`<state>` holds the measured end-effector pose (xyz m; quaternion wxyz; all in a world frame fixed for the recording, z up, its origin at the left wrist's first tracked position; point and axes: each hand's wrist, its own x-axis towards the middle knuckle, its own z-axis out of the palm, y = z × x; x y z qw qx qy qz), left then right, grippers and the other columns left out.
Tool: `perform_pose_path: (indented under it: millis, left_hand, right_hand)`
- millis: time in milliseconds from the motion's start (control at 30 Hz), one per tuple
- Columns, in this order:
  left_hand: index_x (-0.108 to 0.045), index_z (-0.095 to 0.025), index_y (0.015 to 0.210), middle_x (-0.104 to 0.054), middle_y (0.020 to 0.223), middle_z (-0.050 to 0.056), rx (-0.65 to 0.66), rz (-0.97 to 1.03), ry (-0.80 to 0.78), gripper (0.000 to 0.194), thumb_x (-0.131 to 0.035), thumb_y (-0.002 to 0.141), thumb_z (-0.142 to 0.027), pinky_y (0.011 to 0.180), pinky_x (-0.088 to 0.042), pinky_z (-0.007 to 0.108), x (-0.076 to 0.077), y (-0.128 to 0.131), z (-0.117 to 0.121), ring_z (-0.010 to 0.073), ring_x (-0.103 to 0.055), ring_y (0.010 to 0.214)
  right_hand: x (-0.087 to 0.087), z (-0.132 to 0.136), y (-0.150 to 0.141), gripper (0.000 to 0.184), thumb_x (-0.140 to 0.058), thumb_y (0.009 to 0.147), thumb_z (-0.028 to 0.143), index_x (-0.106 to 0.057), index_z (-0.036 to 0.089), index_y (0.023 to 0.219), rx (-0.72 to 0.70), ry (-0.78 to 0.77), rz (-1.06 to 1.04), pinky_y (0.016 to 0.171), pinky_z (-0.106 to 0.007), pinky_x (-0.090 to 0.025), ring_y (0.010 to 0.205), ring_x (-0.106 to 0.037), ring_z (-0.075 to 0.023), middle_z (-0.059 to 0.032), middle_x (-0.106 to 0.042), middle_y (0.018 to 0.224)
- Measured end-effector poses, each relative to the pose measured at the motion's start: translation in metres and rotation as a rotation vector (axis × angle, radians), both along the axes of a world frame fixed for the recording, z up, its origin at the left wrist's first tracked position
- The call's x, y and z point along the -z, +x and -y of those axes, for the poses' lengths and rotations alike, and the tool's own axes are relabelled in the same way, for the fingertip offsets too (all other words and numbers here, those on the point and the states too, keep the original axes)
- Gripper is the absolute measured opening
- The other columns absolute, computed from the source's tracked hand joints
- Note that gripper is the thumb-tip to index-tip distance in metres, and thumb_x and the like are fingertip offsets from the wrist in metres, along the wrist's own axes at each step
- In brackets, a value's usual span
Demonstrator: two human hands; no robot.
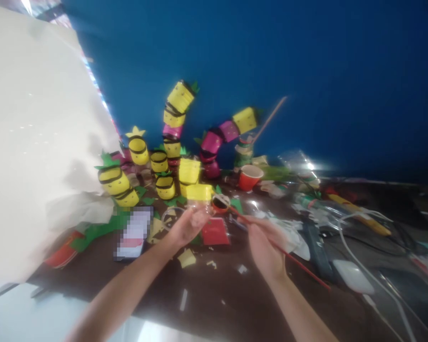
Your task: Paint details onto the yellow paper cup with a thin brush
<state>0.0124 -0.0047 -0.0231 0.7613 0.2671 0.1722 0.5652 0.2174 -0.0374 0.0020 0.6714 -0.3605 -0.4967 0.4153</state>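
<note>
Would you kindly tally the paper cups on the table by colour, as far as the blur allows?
Yellow cups: about 11, one of them in the left hand
Pink cups: about 4
Red cups: 1
Total: about 16

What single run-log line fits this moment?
left hand: holds yellow-banded cup | right hand: grips red stick | behind: pineapple cups, red cup

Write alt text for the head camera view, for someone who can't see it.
Two bare hands work over a cluttered dark table: the left hand holds a yellow cup, the right hand a thin red stick. Behind them, stacked yellow and pink cups stand against a blue wall.
</note>
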Motion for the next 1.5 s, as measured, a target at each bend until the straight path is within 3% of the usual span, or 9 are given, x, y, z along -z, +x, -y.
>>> perform_pose_path:
  millis: [233, 400, 567, 867, 1033, 1133, 1300, 1500]
  left_hand:
    - [-0.069, -0.016, 0.098, -0.072, 0.101, 0.008, 0.007, 0.009, 0.008, 0.040, -0.077, 0.069, -0.042, 0.107, -0.038, 0.042, 0.002, 0.003, 0.003, 0.0259, -0.064, 0.105]
    - [-0.068, -0.015, 0.102, -0.072, 0.104, 0.008, 0.016, 0.025, 0.002, 0.042, -0.077, 0.070, -0.040, 0.105, -0.040, 0.041, 0.004, 0.003, 0.002, 0.0237, -0.065, 0.104]
    - [-0.067, -0.015, 0.104, -0.071, 0.106, 0.008, 0.032, 0.041, -0.001, 0.044, -0.078, 0.069, -0.039, 0.102, -0.043, 0.038, 0.004, 0.003, 0.003, 0.0217, -0.065, 0.103]
    - [-0.068, -0.015, 0.094, -0.074, 0.089, 0.004, 0.026, 0.049, -0.146, 0.038, -0.080, 0.065, -0.037, 0.084, -0.050, 0.027, -0.001, 0.003, 0.003, 0.0154, -0.068, 0.082]
    - [-0.066, -0.015, 0.095, -0.073, 0.087, 0.004, 0.009, 0.060, -0.204, 0.033, -0.073, 0.073, -0.038, 0.079, -0.051, 0.025, -0.006, 0.000, 0.002, 0.0147, -0.068, 0.079]
    - [-0.065, -0.014, 0.097, -0.072, 0.090, 0.005, -0.024, 0.053, -0.240, 0.034, -0.068, 0.078, -0.042, 0.082, -0.050, 0.026, -0.009, -0.002, 0.001, 0.0154, -0.068, 0.082]
    - [-0.067, -0.013, 0.092, -0.073, 0.090, 0.007, -0.045, 0.011, -0.109, 0.042, -0.079, 0.065, -0.043, 0.091, -0.048, 0.031, -0.008, 0.001, 0.003, 0.0196, -0.067, 0.089]
    - [-0.066, -0.016, 0.097, -0.072, 0.099, 0.006, -0.089, -0.033, -0.035, 0.045, -0.084, 0.060, -0.035, 0.103, -0.040, 0.038, -0.009, 0.006, 0.006, 0.0219, -0.066, 0.099]
  right_hand:
    - [-0.003, -0.003, -0.002, 0.012, -0.074, 0.074, 0.036, -0.077, 0.028, 0.083, -0.171, -0.089, 0.078, 0.080, -0.032, -0.057, 0.086, -0.071, -0.0209, -0.0037, -0.077, 0.091]
    - [0.001, -0.005, 0.000, 0.016, -0.073, 0.075, 0.037, -0.077, 0.026, 0.085, -0.141, -0.135, 0.151, 0.083, -0.035, -0.057, 0.088, -0.071, -0.0224, -0.0056, -0.076, 0.094]
    - [-0.001, -0.006, 0.001, 0.016, -0.071, 0.077, 0.036, -0.077, 0.024, 0.085, -0.111, -0.074, 0.214, 0.084, -0.036, -0.057, 0.089, -0.071, -0.0227, -0.0067, -0.076, 0.094]
    - [-0.008, -0.005, 0.004, 0.013, -0.066, 0.083, 0.030, -0.077, 0.026, 0.088, -0.129, 0.062, 0.278, 0.082, -0.032, -0.057, 0.088, -0.070, -0.0202, -0.0053, -0.075, 0.094]
    - [-0.003, -0.007, 0.009, 0.013, -0.067, 0.081, 0.030, -0.077, 0.025, 0.088, -0.141, 0.055, 0.268, 0.083, -0.034, -0.056, 0.089, -0.070, -0.0220, -0.0061, -0.076, 0.094]
    - [-0.002, -0.009, 0.009, 0.010, -0.071, 0.077, 0.033, -0.077, 0.027, 0.083, -0.104, 0.029, 0.181, 0.080, -0.033, -0.056, 0.087, -0.071, -0.0214, -0.0047, -0.077, 0.091]
    - [-0.006, -0.011, 0.002, 0.013, -0.074, 0.071, 0.042, -0.076, 0.031, 0.077, -0.066, -0.071, -0.076, 0.073, -0.037, -0.059, 0.068, -0.072, -0.0203, -0.0001, -0.076, 0.072]
    - [-0.003, -0.007, 0.003, 0.025, -0.069, 0.075, 0.048, -0.074, 0.024, 0.069, 0.092, -0.127, 0.091, 0.064, -0.036, -0.059, 0.061, -0.070, -0.0215, -0.0037, -0.075, 0.067]
